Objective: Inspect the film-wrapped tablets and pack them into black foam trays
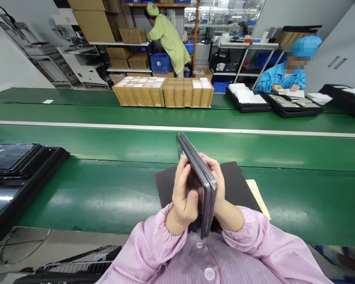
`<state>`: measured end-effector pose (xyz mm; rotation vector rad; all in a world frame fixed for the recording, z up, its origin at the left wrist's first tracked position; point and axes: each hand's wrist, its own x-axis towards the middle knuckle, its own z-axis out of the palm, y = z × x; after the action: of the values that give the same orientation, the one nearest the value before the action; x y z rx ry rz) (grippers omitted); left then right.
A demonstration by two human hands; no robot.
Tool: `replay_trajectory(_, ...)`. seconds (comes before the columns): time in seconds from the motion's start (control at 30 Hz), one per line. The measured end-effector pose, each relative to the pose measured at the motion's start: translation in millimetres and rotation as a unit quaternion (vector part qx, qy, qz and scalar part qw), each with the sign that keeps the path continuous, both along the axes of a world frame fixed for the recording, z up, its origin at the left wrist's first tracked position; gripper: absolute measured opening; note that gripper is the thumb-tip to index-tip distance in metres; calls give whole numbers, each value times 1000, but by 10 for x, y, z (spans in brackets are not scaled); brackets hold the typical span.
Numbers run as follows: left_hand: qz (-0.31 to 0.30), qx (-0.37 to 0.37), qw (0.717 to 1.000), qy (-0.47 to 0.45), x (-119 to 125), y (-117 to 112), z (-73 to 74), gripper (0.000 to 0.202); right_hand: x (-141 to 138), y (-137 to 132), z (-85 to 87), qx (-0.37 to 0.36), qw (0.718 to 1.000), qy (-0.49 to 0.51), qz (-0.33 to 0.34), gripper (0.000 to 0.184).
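I hold a thin dark grey tablet-like panel point(201, 178) edge-on in front of my chest, its long side pointing away from me. My left hand point(184, 195) grips its left face, fingers curled and thumb on the screen side. My right hand point(219, 185) clasps the right face from behind. Under my hands lies a black mat point(239, 185) on the green bench point(106, 189). My sleeves are pink.
Stacked black trays with dark panels point(14, 173) stand at the left. A yellowish perforated sheet point(257, 195) pokes out right of the mat. Cardboard boxes point(162, 92) sit on the far bench. One person in blue point(284, 75) sits by black trays point(292, 104); another in green point(168, 37) stands at shelves.
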<state>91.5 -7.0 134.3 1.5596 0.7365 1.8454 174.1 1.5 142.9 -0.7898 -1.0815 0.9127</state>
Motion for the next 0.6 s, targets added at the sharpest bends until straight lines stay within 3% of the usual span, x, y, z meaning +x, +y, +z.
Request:
replay_trajectory(0.07, -28, 49, 998, 36, -36, 69, -92, 57, 19, 45, -52, 27, 999, -26, 5, 42)
replay_trajectory(0.17, -55, 56, 994, 81, -37, 113, -347, 63, 98, 49, -166, 23, 998, -41, 45, 41)
replay_trajectory(0.23, -44, 85, 993, 68, 14, 73, -535, 62, 194, -12, -198, 22, 997, -21, 76, 37)
replay_trajectory(0.33, -17, 144, 987, 68, 123, -27, -719, 66, 374, -150, -110, -25, 991, -19, 131, 36)
replay_trajectory(0.43, 8, 170, 981, 91, 183, -77, -750, 68, 538, -233, 76, -103, 973, -35, 202, 40)
replay_trajectory(0.6, 14, 190, 978, 90, 171, -42, -693, 63, 720, -157, 320, -169, 932, -57, 315, 43)
